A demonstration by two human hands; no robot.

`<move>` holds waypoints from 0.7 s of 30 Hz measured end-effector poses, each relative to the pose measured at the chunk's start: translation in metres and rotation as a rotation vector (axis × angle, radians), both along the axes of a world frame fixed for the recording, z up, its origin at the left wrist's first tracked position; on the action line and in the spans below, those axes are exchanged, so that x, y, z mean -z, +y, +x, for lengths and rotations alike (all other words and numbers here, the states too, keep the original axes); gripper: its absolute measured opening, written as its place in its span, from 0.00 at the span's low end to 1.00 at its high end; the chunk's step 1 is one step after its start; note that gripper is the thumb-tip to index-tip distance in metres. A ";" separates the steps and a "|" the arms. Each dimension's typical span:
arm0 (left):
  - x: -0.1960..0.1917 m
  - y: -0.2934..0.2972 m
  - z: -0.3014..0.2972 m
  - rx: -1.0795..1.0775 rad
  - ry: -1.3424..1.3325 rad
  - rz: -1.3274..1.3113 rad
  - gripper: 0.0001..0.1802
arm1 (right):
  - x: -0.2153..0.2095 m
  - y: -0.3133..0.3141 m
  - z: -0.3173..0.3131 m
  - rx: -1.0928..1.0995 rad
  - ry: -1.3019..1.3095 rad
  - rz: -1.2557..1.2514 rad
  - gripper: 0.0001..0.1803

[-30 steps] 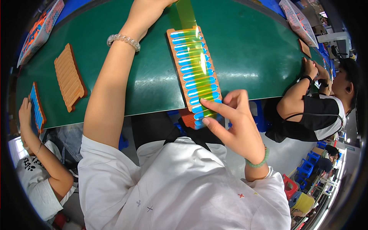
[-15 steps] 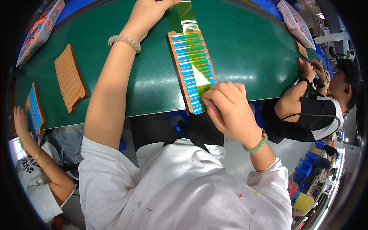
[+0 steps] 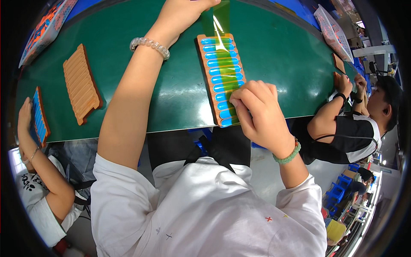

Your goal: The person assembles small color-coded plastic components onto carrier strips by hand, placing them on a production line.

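Observation:
A long brown grooved tray (image 3: 208, 88) with several rounded blue pieces (image 3: 223, 69) in its grooves lies before me on the table. A translucent yellow-green film strip (image 3: 224, 58) runs lengthwise over the pieces and beyond the tray's far end. Up there my left hand (image 3: 185, 15) pinches the strip, its fingertips partly cut off by the picture's top edge. At the near right side of the tray, my right hand (image 3: 258, 113) is closed, its curled fingers against the tray edge and the strip. What lies between those fingertips is hidden.
An unfilled grooved tray (image 3: 81, 83) lies to the left on the green table (image 3: 162, 96). Beyond it, a person's hand (image 3: 25, 115) touches another blue-filled tray (image 3: 40, 115). White baskets (image 3: 51, 36) stand at both far corners. Another person (image 3: 342, 124) works at right.
My left hand and the far end of the strip have shifted right. The tray has moved slightly right too. My right hand has moved a little away from me. The bright glare on the strip has changed.

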State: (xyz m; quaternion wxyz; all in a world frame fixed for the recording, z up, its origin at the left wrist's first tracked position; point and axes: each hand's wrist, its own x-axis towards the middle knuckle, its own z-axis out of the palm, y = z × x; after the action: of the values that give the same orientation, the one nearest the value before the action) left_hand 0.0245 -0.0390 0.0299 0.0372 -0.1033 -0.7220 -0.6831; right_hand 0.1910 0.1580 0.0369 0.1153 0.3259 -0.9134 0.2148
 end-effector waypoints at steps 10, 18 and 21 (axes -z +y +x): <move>-0.001 0.000 -0.003 -0.013 0.095 0.191 0.09 | 0.005 -0.010 -0.019 0.016 0.024 -0.009 0.02; -0.001 -0.001 -0.004 0.012 0.075 0.257 0.09 | 0.008 -0.015 -0.036 0.021 0.061 -0.018 0.03; -0.003 -0.002 -0.003 0.014 0.076 0.261 0.09 | 0.008 -0.017 -0.040 0.032 0.096 -0.002 0.03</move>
State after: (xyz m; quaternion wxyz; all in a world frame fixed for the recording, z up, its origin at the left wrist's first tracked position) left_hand 0.0211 -0.0407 0.0326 0.0729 -0.1287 -0.6242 -0.7671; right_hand 0.1506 0.1412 0.0284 0.1626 0.3213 -0.9116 0.1982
